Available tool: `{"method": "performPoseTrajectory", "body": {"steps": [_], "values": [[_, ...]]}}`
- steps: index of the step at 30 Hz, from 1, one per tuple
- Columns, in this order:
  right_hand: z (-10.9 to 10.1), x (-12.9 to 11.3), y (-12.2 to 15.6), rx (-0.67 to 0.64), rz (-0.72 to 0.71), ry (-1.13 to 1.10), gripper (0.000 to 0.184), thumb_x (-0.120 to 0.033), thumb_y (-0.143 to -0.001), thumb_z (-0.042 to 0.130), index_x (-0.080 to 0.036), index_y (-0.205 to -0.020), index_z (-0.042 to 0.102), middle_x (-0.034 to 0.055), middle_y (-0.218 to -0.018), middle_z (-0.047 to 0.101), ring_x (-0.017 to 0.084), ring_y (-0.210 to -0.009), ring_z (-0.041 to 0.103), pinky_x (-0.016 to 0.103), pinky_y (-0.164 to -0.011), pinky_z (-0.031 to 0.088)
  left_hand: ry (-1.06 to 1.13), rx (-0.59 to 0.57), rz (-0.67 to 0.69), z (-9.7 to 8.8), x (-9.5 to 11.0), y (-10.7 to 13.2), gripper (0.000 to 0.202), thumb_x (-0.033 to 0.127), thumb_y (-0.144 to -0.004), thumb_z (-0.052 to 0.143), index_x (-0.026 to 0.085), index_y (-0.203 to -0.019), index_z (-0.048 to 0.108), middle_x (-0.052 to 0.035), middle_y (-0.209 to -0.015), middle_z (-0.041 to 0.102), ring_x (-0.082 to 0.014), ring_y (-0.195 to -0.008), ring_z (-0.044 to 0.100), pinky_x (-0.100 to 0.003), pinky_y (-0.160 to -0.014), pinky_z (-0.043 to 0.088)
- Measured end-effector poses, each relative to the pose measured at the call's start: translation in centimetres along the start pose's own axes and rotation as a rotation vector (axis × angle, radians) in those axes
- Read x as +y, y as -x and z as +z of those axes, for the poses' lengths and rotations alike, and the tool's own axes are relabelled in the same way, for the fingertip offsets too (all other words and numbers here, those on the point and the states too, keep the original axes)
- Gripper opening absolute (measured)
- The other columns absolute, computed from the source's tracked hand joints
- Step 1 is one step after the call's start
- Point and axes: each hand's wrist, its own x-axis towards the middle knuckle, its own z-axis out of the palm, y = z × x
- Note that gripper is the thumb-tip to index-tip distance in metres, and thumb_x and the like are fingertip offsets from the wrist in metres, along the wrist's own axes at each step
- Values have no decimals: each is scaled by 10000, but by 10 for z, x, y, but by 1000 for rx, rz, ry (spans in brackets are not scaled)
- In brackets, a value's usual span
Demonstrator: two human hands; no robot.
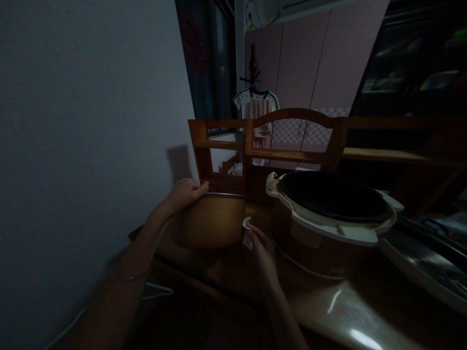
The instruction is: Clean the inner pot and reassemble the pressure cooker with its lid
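My left hand [188, 192] is closed over the top left edge of a golden-brown pot-like vessel [209, 223] with a thin pale rim. Its inside is not visible, and it stands on edge or upright at the left of the table. My right hand [263, 245] pinches a crumpled white tissue or cloth [247, 236] between thumb and fingers, just right of the vessel. Beyond that hand, to the right, is a large lidless electric cooker [317, 248] with a white collar, a dark round opening [333, 194] and side handles.
A wooden shelf unit [292, 154] rises along the table's back. At left is a plain wall [109, 121]. A shallow pale-edged tray or lid [419, 272] lies right of the cooker. Light glints on the glossy tabletop [321, 311]. A white cord [158, 289] hangs below the table edge.
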Motion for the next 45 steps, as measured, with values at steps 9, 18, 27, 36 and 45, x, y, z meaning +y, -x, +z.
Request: {"method": "performPoseTrajectory", "body": {"steps": [9, 18, 27, 36, 45], "values": [[-2, 11, -3, -15, -19, -9, 327, -448, -816, 672, -237, -1033, 797, 71, -1156, 751, 300, -1150, 661, 458, -1043, 461, 43, -15, 9, 1, -4, -4, 561, 585, -838, 400, 210, -441, 273, 18, -459, 262, -90, -454, 254, -295, -511, 181], [-5, 18, -3, -19, -36, 2, 326, -436, -833, 665, -233, -1055, 790, 74, -1181, 742, 297, -1175, 649, 464, -1064, 446, 18, -18, 28, 1, -3, -3, 558, 570, -850, 391, 211, -440, 272, 15, -461, 260, -93, -457, 259, -294, -502, 174], [-6, 19, 1, 2, -47, 69, 315, -434, -880, 627, -229, -1062, 784, 75, -1171, 745, 285, -1162, 655, 438, -1045, 462, -7, -8, 34, 3, 1, -8, 562, 568, -850, 398, 209, -432, 286, 12, -458, 288, -99, -473, 276, -289, -507, 190], [5, 38, 18, 56, -83, 201, 344, -428, -966, 539, -274, -1204, 734, 76, -1300, 684, 256, -1244, 614, 423, -1084, 445, 28, 15, -3, 9, -12, -27, 603, 587, -868, 424, 205, -421, 291, 19, -440, 270, -92, -446, 273, -294, -509, 191], [5, 59, 24, -1, -98, 260, 406, -399, -998, 506, -298, -1376, 613, 65, -1459, 559, 250, -1369, 503, 446, -1139, 399, 41, -57, 0, 13, -14, -55, 604, 605, -875, 398, 207, -438, 269, 21, -451, 283, -91, -445, 283, -293, -508, 191]]}}
